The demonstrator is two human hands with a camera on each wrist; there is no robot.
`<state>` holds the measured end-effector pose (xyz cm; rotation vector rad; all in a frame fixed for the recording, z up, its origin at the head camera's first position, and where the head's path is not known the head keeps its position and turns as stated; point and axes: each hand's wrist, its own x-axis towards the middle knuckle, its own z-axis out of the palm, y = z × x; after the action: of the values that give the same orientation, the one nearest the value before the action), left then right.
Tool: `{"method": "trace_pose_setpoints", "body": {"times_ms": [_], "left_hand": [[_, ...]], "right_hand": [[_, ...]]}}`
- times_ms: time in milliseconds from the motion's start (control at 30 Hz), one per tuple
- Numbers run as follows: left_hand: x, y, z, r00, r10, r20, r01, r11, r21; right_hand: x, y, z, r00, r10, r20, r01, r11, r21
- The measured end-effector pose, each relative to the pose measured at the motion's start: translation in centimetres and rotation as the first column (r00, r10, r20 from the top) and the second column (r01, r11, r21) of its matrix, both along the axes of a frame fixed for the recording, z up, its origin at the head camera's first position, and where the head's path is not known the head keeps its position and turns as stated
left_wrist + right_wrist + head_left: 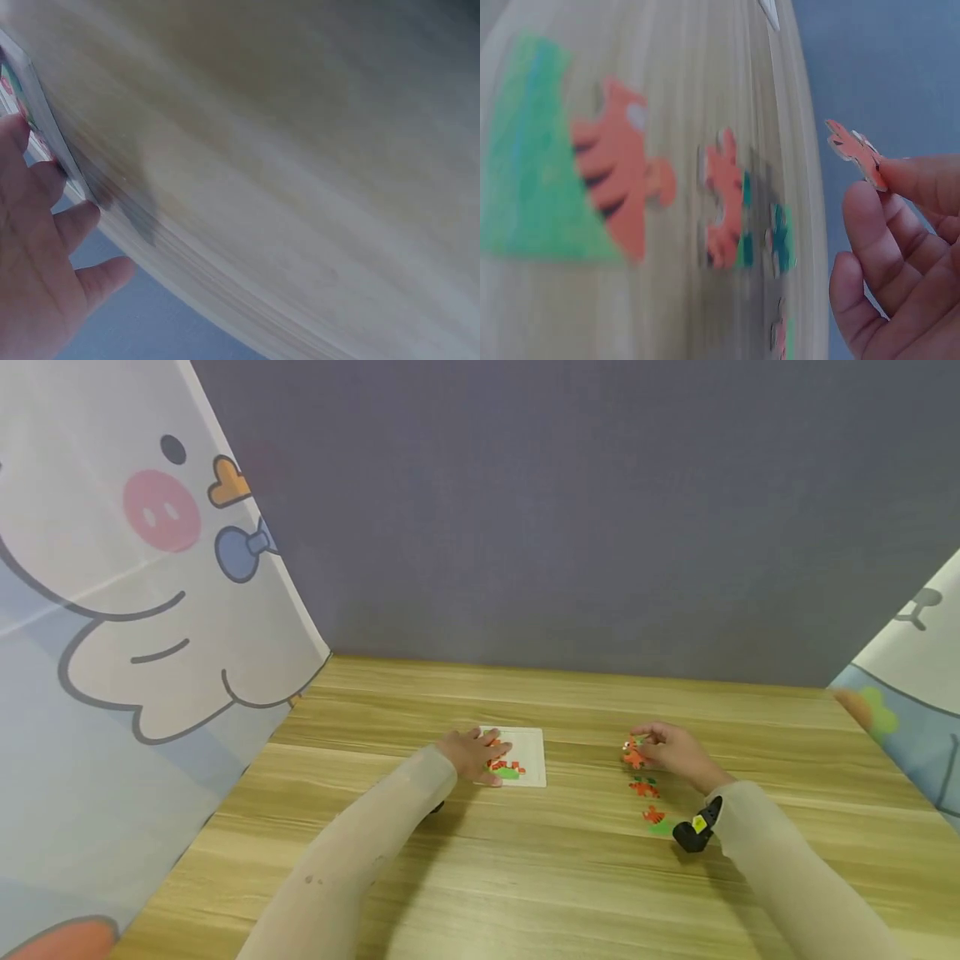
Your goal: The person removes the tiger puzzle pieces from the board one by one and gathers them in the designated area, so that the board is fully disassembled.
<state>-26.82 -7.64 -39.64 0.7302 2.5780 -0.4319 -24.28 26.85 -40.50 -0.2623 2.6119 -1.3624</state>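
Note:
A white square puzzle board (534,745) lies on the table, with orange and green jigsaw pieces fitted along its left and lower parts. My left hand (469,756), fingers spread, lies over the board's left side and covers some of the pieces. In the left wrist view its fingertips (79,219) are at the board's edge. Off to the right, my right hand (677,753) pinches an orange jigsaw piece (857,154) between thumb and forefinger, raised above the table. Below that hand lie loose pieces: an orange one (643,788), an orange striped one (615,172) and a green area (525,157) beside it.
The wooden table (525,877) ends at a grey upright panel (570,527) behind. Cartoon-printed sheets stand at the left (135,635) and right. A dark green piece (781,238) lies near the other loose ones. A black wrist device (693,833) hangs under the right sleeve.

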Motion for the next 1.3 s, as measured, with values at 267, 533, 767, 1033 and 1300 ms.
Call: {"method": "trace_pose_setpoints", "body": {"times_ms": [267,533,767,1033,1300], "left_hand": [[-0.2,0.0,-0.4,1.000,0.030,0.004,-0.030,1.000,0.008],[0.3,0.1,0.1,0.999,0.027,0.023,-0.027,0.999,0.029],[0.2,0.0,0.2,1.000,0.020,0.010,-0.020,1.000,0.012],[0.3,-0.3,0.2,0.999,0.036,0.025,-0.037,0.999,0.036],[0.5,-0.2,0.5,1.000,0.024,0.019,-0.025,0.999,0.046]], "right_hand": [[0.7,1.3,-0.4,0.999,-0.040,0.036,0.041,0.999,-0.003],[1.4,2.2,-0.4,0.998,-0.045,0.035,0.045,0.999,-0.001],[2.0,2.8,-0.9,0.997,-0.062,0.039,0.062,0.998,0.004],[2.9,3.5,-0.9,0.998,-0.065,0.024,0.064,0.997,0.032],[3.6,4.2,-1.1,0.996,-0.083,0.032,0.081,0.995,0.061]]}}
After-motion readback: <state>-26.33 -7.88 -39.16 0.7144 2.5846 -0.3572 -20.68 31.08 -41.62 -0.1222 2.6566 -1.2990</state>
